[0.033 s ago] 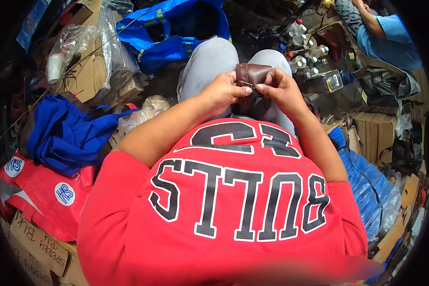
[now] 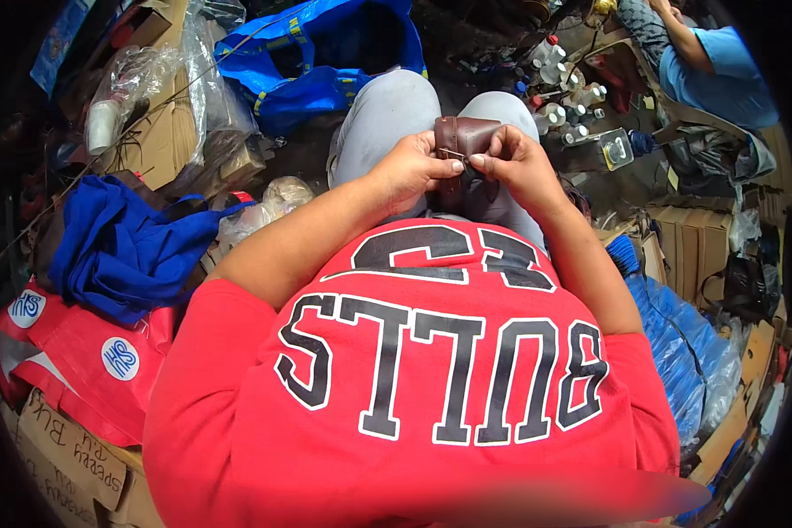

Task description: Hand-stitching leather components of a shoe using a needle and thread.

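As hands [image 2: 405,169] [image 2: 523,172] hold leather [image 2: 468,135], edge crosswise, axis unclear

- Bright light on red shirt [image 2: 405,387], 2 knees [image 2: 400,101]
- Dark shadow inside blue bag [image 2: 277,99]
- Glare on clear plastic [image 2: 207,88]
- Edges bent, corners black
- Blurred patch, lower edge

A small, crowded workshop where leather-like goods are handled is suggested. A seamed brown leather-like piece [image 2: 468,135] is held at the centre, and many capped bottles [image 2: 553,114] are clustered nearby. Cardboard boxes [image 2: 678,239] are packed together at the right, while hand-lettered cardboard [image 2: 69,451] is seen at the lower left. Clear plastic wrapping [image 2: 147,75], a large blue bag [image 2: 245,55] and bundled blue cloth [image 2: 119,246] are heaped around. A second person [image 2: 717,84] in blue is partly seen at the upper right.
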`<state>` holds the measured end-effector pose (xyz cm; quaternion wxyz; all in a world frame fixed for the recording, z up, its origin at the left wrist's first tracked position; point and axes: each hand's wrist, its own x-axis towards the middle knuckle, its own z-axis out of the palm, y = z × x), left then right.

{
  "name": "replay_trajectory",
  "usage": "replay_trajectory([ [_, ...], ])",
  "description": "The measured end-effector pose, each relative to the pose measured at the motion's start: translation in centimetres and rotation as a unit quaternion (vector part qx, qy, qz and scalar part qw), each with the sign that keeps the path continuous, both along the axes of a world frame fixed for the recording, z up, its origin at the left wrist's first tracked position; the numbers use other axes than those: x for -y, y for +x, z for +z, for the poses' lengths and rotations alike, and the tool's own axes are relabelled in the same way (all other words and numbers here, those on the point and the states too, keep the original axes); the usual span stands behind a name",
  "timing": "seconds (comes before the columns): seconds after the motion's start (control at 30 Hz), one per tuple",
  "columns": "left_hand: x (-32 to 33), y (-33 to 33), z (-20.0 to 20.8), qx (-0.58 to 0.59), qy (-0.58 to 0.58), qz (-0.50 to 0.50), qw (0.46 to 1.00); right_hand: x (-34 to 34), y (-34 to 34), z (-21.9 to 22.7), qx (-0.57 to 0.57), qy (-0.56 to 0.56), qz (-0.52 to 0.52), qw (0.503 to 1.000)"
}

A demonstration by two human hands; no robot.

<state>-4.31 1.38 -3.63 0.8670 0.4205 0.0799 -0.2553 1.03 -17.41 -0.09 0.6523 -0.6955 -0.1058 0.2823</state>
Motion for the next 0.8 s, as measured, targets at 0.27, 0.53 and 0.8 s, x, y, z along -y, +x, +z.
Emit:
replay_trajectory([
  [0.27, -4.4, -0.1, 5.4, 0.256, 0.515, -0.097, 0.812, 1.2, 1.1, 0.7, 0.121, -0.094, -0.028, 0.988],
  [0.53, -2.8, 1.0, 5.9, 0.57, 0.614, -0.02, 0.546, -0.2, 2.3, 0.1, 0.037, -0.192, 0.084, 0.977],
  [0.8, -2.7, 0.8, 6.3, 0.589, 0.695, -0.101, 0.4, -0.9, 2.2, -1.0, 0.027, -0.149, 0.096, 0.984],
])
